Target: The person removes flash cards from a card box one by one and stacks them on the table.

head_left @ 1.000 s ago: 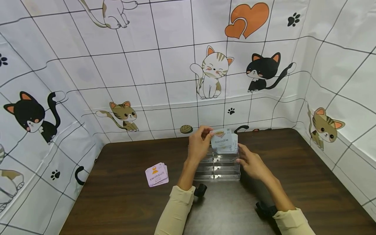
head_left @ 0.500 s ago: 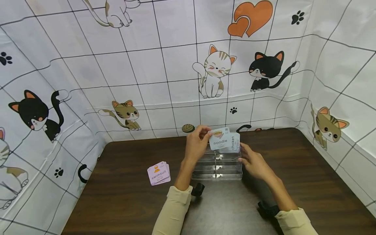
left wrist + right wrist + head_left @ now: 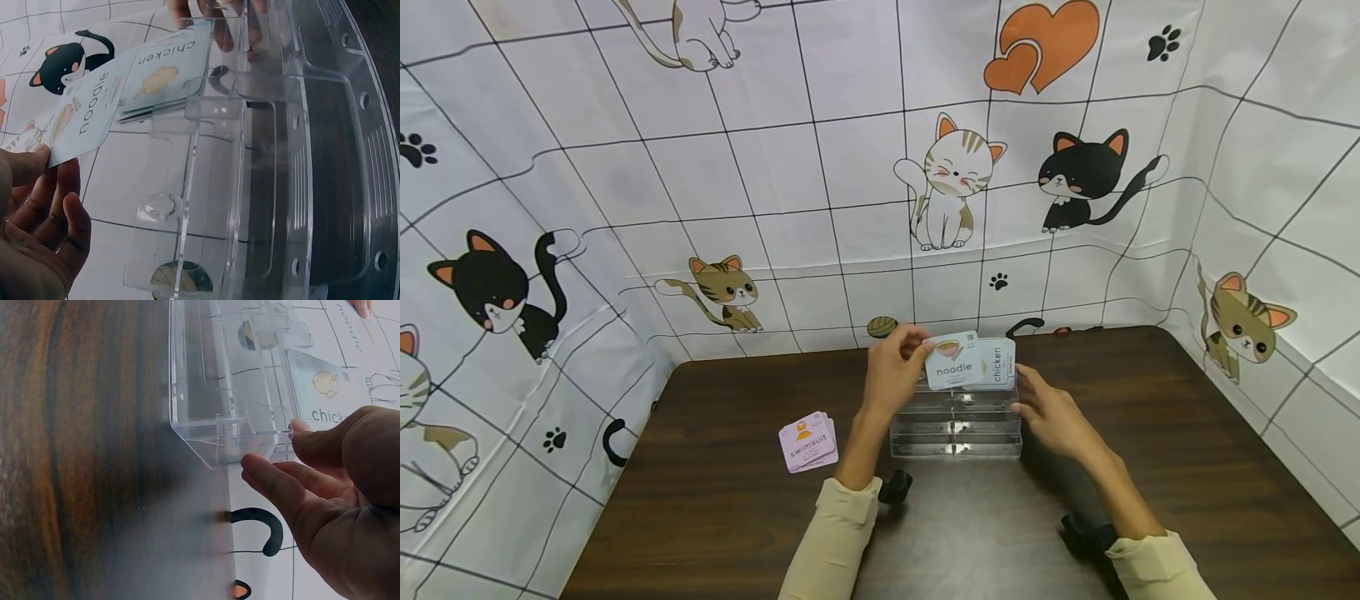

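Note:
Near the back of the table stands a clear plastic tiered card rack (image 3: 925, 451), its rows divided down the middle. My left hand (image 3: 891, 375) pinches the left edge of a pale blue "noodle" card (image 3: 953, 369) between thumb and fingers, above the rack's top left. This card overlaps a "chicken" card (image 3: 999, 363), which stands sideways in the top right slot; in the left wrist view more cards show behind that chicken card (image 3: 156, 78). At the rack's right end, my right hand (image 3: 1054, 419) holds the side wall with thumb and fingertips (image 3: 255, 464).
A small stack of pink cards (image 3: 808, 443), "swimsuit" on top, lies left of the rack on the dark wood table (image 3: 715, 517). A white cat-print cloth (image 3: 820, 167) hangs right behind the table and along both sides.
My left hand has drawn the noodle card leftward, so more of the chicken card shows. The right hand stays at the rack's right side. The head view has shifted slightly.

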The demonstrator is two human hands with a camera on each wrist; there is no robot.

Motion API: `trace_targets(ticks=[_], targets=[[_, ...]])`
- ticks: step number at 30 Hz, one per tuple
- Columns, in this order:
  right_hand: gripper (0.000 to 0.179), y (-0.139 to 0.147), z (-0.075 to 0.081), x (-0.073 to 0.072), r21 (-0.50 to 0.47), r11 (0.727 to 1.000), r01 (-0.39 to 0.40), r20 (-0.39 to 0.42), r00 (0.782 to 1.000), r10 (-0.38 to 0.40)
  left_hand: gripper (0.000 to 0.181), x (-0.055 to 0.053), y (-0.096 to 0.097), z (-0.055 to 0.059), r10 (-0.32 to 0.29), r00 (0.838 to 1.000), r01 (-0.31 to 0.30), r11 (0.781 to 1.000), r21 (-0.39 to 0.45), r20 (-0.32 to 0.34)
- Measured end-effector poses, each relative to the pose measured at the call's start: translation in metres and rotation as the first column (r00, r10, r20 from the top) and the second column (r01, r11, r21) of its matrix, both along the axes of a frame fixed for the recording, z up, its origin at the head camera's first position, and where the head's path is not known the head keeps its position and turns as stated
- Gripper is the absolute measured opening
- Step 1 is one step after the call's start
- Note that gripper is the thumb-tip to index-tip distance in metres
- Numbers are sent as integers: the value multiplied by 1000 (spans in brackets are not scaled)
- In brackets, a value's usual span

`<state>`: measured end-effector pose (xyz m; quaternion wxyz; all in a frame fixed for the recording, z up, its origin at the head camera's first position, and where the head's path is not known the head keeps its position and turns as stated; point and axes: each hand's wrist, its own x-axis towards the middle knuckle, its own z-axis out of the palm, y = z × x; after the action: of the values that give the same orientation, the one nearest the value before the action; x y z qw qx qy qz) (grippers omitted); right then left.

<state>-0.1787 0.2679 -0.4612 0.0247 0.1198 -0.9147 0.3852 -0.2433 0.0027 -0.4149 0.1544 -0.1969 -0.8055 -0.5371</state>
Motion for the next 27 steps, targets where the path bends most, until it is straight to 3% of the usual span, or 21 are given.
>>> trace_targets(ticks=[18, 27], targets=[[65, -1, 2, -1, 21, 1000, 0, 19, 1000, 0, 13, -1, -27, -6, 57, 998, -58, 998, -22, -17], [66, -1, 1, -1, 20, 1000, -6, 23, 1000, 6, 13, 0, -43, -11, 93, 996, -92, 995, -37, 12]])
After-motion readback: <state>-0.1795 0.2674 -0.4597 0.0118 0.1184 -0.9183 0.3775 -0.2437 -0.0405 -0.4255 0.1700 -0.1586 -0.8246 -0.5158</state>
